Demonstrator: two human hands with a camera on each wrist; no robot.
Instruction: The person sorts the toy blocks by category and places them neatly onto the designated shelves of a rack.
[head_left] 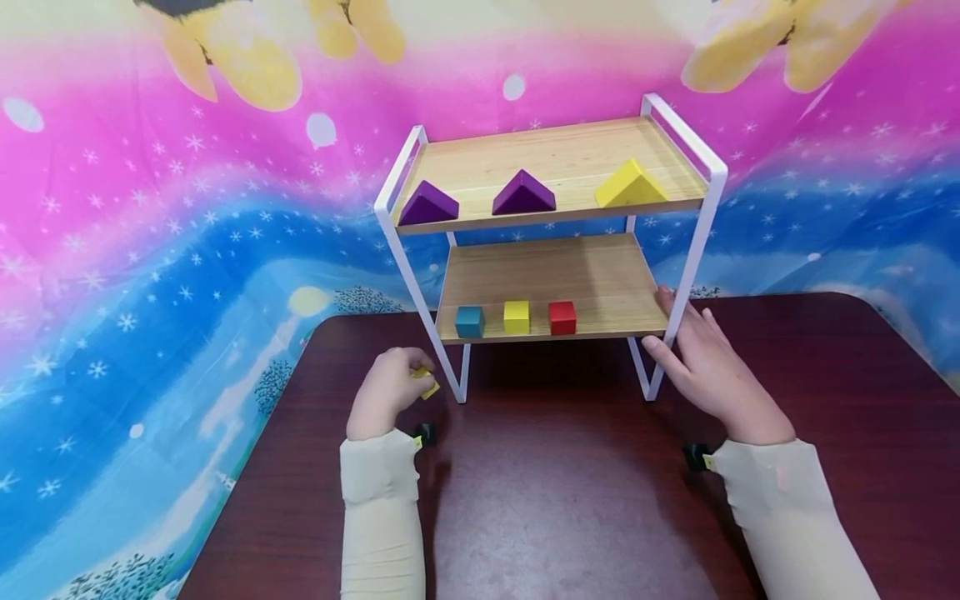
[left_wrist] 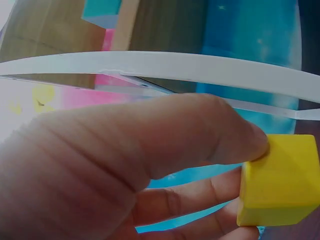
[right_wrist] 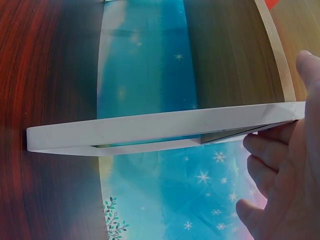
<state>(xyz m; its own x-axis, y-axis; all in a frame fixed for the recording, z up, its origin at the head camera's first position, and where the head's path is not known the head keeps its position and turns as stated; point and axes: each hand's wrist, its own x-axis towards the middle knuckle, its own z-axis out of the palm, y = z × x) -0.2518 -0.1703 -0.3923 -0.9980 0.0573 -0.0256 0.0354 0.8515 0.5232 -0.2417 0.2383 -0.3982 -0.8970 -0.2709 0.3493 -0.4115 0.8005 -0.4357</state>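
Observation:
In the left wrist view, my left hand (head_left: pixel 387 390) pinches a yellow cube (left_wrist: pixel 281 180) between thumb and fingers. It is left of the front leg of a two-tier shelf (head_left: pixel 540 333) with white metal sides. At the shelf's right side, my right hand (head_left: pixel 716 375) spreads around the front post (right_wrist: pixel 165 122). Its thumb lies on the inner side by the lower board's edge, and its fingers extend along the outside. A teal cube (head_left: pixel 470 322), a yellow cube (head_left: pixel 517 317) and a red cube (head_left: pixel 562 318) sit in a row along the lower board's front edge.
Along the front of the top board stand two purple triangular blocks (head_left: pixel 429 203) (head_left: pixel 524 192) and a yellow triangular block (head_left: pixel 632 183). The shelf stands on a dark red-brown table (head_left: pixel 570 500). A colourful printed cloth (head_left: pixel 187 250) hangs behind and to the left.

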